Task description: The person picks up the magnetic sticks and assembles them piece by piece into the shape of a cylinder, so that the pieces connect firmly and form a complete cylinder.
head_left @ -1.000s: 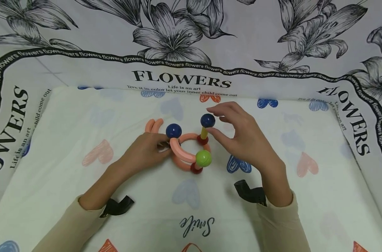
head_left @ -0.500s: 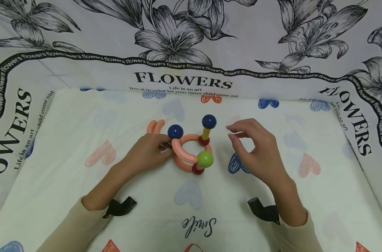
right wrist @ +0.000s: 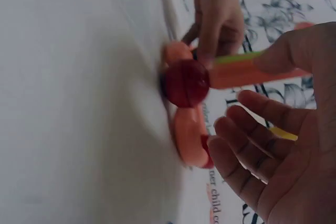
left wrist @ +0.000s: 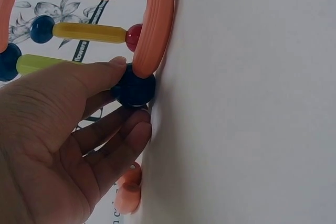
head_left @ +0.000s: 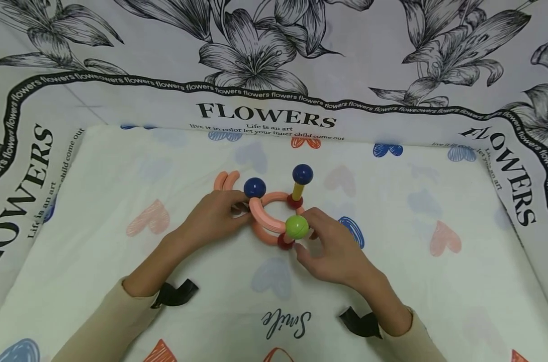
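Observation:
A magnetic stick-and-ball frame stands on the sheet, its base a ring of orange curved sticks (left wrist: pixel 155 30) joined by balls. My left hand (head_left: pixel 217 213) pinches a dark blue base ball (left wrist: pixel 135 88) between thumb and fingers. Above that rises a light green stick (left wrist: pixel 46 64) topped by a blue ball (head_left: pixel 254 188). An upper orange curved stick (head_left: pixel 266 217) runs from there to a green ball (head_left: pixel 296 228). My right hand (head_left: pixel 335 251) is at the green ball, fingers spread; its thumb overlaps the upright orange stick (right wrist: pixel 236 74) above a red ball (right wrist: pixel 186 83).
At the ring's far side a yellow stick (head_left: pixel 298 192) stands upright with a blue ball (head_left: pixel 302 174) on top. Loose orange curved sticks (head_left: pixel 226 181) lie beyond my left hand. Heart-printed sheet (head_left: pixel 210 311) covers the surface.
My right hand first drew back to the right from the blue ball on the yellow stick, then came in lower to the green ball. The left hand keeps its hold on the base.

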Action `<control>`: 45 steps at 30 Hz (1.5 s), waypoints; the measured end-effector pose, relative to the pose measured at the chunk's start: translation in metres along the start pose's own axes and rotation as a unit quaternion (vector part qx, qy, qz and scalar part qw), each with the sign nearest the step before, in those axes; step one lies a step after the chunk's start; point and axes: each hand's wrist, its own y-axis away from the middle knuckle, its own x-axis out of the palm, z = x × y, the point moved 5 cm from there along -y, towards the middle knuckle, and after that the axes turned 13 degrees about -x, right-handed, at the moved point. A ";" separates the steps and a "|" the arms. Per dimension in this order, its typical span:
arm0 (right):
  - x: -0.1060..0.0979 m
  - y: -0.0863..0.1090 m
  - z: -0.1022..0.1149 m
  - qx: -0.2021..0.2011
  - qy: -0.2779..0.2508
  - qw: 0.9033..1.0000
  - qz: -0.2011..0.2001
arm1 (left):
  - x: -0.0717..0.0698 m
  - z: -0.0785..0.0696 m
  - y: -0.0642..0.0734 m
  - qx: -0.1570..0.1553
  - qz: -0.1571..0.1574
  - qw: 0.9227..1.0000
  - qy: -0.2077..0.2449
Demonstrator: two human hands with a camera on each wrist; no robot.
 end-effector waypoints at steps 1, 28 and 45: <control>0.003 -0.001 0.000 0.007 0.009 1.000 0.001 | 0.000 0.000 0.000 0.000 -0.001 1.000 -0.001; 0.005 0.001 -0.016 0.033 0.059 0.998 -0.009 | 0.003 -0.005 0.008 -0.015 0.024 0.999 -0.031; -0.009 0.004 -0.024 0.029 0.062 0.997 -0.032 | 0.004 -0.016 0.011 0.036 0.045 0.998 -0.027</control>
